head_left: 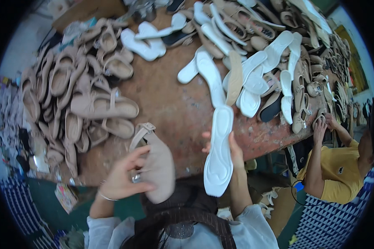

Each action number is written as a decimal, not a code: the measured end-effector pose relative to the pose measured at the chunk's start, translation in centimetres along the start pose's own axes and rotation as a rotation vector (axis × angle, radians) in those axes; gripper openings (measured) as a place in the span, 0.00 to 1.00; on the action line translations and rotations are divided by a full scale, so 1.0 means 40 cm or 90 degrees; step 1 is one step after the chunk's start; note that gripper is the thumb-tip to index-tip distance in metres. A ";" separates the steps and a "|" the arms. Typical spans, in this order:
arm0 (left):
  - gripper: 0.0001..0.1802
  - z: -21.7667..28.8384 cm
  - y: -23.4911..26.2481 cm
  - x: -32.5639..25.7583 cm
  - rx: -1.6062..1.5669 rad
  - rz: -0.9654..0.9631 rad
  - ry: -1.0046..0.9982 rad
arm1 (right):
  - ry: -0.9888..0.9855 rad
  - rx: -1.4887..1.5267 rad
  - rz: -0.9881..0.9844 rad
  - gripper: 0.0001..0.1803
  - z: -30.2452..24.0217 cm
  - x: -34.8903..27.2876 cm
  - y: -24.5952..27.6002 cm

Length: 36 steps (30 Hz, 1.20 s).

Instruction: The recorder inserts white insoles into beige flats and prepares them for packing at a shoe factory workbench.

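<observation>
Gripping a beige sandal (158, 166), the left hand (122, 178); right hand (232, 151) clasping a white insole (219, 153)

Head view looks steeply down, close over the worktable (170, 103), rim probably distorted.

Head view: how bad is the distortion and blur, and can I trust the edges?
Head view: strong fisheye with a black rim; the table edge bows. Centre is fairly sharp: left hand on the beige sandal, right hand holding the white insole. Shoe piles near the rim are squeezed and soft; lighting is even, without harsh glare.
</observation>
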State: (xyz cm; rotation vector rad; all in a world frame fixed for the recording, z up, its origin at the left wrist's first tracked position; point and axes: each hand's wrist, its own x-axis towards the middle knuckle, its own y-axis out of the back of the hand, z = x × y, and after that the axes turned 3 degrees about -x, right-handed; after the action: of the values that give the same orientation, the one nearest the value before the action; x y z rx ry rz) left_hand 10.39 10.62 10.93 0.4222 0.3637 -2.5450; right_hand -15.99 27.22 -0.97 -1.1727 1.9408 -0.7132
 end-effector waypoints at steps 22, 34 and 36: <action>0.31 -0.457 0.046 0.034 0.254 0.582 -0.131 | 0.455 -1.177 -0.312 0.12 0.213 0.110 -0.103; 0.24 -0.485 0.111 0.079 0.115 0.572 -0.143 | 0.381 -1.065 -0.313 0.06 0.344 0.194 -0.156; 0.22 -0.492 0.119 0.088 0.132 0.580 -0.151 | 0.387 -1.092 -0.341 0.07 0.349 0.192 -0.154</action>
State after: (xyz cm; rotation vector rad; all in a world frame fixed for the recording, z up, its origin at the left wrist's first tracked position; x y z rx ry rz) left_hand 14.50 11.71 -9.19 0.2653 -0.1673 -1.7051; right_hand -3.88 16.55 -6.55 -2.7231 2.7049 0.8024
